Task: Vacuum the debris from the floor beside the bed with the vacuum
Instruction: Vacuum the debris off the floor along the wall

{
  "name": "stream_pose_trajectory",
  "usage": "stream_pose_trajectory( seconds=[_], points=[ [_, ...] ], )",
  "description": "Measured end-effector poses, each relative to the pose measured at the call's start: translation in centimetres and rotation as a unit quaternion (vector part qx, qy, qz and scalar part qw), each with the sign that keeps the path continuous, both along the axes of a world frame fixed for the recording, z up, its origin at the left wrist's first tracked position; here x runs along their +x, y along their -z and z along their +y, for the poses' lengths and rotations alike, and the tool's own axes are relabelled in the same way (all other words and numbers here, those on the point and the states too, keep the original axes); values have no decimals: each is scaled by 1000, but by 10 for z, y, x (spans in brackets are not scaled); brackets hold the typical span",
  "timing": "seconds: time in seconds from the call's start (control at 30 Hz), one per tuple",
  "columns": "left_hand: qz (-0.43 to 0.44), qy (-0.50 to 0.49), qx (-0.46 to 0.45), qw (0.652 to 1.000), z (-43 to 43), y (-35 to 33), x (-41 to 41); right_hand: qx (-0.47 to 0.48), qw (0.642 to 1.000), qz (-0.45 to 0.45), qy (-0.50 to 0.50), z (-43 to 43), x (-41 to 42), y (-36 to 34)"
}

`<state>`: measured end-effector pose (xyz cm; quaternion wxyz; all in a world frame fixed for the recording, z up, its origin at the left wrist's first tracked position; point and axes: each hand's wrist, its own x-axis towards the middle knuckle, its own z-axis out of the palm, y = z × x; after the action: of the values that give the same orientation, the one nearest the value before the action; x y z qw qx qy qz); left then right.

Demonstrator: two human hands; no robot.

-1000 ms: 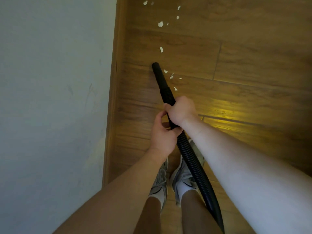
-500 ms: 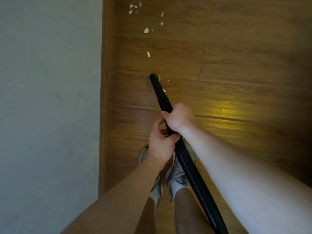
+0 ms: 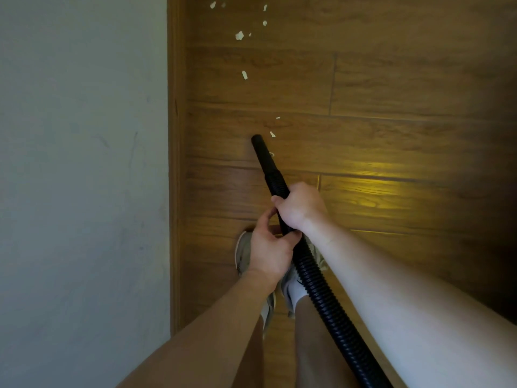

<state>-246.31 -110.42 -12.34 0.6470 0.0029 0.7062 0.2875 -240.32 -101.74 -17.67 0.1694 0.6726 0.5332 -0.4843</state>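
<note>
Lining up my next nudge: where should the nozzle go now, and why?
Probably ease the nozzle slightly forward and right: the nearest scrap lies just beside its tip, not under it, and more scraps wait farther ahead. The right hand and left hand grip the hose.

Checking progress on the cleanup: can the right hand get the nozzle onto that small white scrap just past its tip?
Probably yes. The right hand grips the hose, the nozzle tip sits just short of the scrap, and only bare wood floor lies between them.
</note>
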Motion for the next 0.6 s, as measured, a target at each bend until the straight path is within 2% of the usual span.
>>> stream_pose_trajectory(
  seconds=[0.6],
  points=[
    [-42, 38, -6, 998, -49, -5, 27, -9, 999, -23, 38, -54, 43, -3]
  ],
)
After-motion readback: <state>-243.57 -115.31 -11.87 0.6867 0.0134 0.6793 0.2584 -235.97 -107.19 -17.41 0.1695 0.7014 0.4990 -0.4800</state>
